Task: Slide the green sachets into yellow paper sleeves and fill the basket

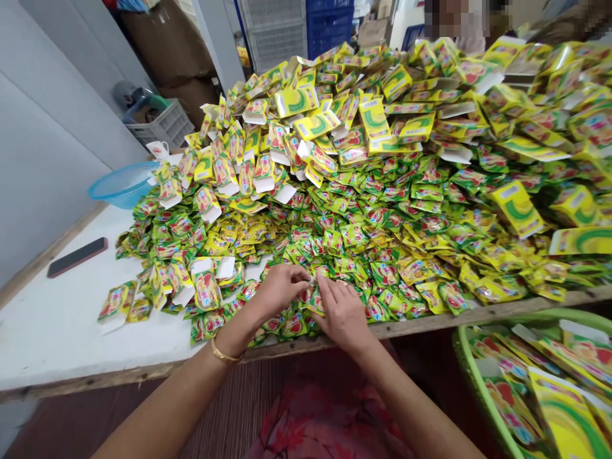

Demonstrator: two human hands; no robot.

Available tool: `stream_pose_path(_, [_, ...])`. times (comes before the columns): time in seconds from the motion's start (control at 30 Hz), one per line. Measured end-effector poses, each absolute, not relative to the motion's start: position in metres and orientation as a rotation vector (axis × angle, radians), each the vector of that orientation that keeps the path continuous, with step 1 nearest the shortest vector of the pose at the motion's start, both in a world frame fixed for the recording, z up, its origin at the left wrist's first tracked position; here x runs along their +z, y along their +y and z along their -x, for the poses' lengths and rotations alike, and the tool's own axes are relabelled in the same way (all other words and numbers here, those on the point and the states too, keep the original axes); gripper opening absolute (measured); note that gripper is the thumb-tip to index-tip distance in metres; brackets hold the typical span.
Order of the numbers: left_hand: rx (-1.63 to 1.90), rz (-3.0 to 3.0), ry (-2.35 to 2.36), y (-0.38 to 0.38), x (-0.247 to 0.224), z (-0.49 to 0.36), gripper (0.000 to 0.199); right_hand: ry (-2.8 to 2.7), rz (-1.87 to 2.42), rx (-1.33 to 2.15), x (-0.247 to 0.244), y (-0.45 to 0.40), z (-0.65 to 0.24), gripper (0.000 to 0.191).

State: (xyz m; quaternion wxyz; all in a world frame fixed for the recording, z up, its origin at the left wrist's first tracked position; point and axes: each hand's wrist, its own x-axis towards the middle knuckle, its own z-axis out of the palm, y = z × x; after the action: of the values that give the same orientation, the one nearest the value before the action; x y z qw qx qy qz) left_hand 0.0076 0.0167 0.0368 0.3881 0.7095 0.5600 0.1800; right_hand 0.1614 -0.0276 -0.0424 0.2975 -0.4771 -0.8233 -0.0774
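Note:
My left hand (280, 288) is closed, its fingertips pinched at the upper edge of a small green and yellow packet (315, 301). From the other side, my right hand (343, 313) presses its fingers and thumb on the same packet, partly hiding it. Both hands are low over a heap of green sachets (354, 236) with red fruit pictures, by the table's front edge. Yellow sachets (239, 236) lie among them. Behind, yellow and green cartons (306, 102) are piled high, several with white flaps open. More cartons (205, 290) lie left of my left hand.
A dark phone (77, 257) lies on the white table (43, 331) at left, near a blue basket (122, 185). A green tub (478, 389) of cartons stands below the table at right. Crates (272, 32) are stacked behind; a person (459, 25) is at the far side.

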Motion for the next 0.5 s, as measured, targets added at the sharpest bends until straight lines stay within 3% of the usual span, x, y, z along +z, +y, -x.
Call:
stream_pose_path(0.23, [0.579, -1.590, 1.467, 0.016, 0.029, -0.024, 0.019, -2.274, 1.339, -0.119, -0.035, -0.029, -0.162, 0.065])
stream_pose_path(0.5, [0.557, -1.166, 1.396, -0.001, 0.037, -0.029, 0.054, -2.274, 1.345, -0.159, -0.034, -0.027, -0.161, 0.068])
